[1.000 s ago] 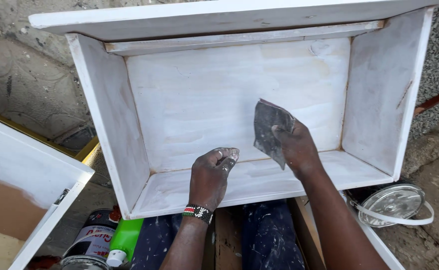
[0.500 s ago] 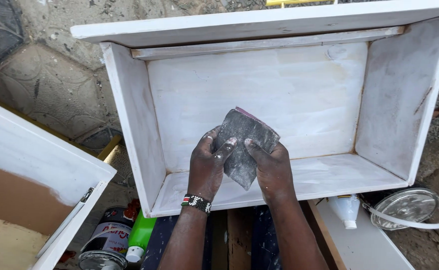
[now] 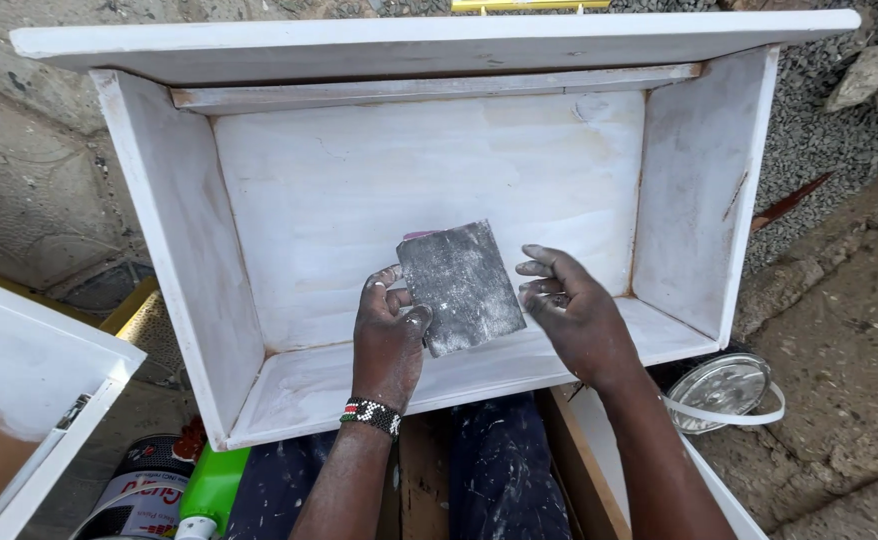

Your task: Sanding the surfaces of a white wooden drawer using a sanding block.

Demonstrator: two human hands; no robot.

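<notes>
**Sandpaper held over a chalky white drawer**

The left hand (image 3: 387, 335) pinches a worn grey sheet of sandpaper (image 3: 459, 287) by its left edge, thumb on top, fingers (image 3: 384, 278) curled behind. The sheet is roughly square, dusty and slightly curled, held flat in front of the drawer (image 3: 199, 250), a boxy wooden piece brushed with streaky, matte white paint. The right hand (image 3: 574, 315) hovers just beside the sheet's right edge, fingers loosely spread, holding nothing. A beaded wristband (image 3: 369, 415) circles the left wrist. A round metal lid (image 3: 724, 385) lies on the ground, right.
</notes>
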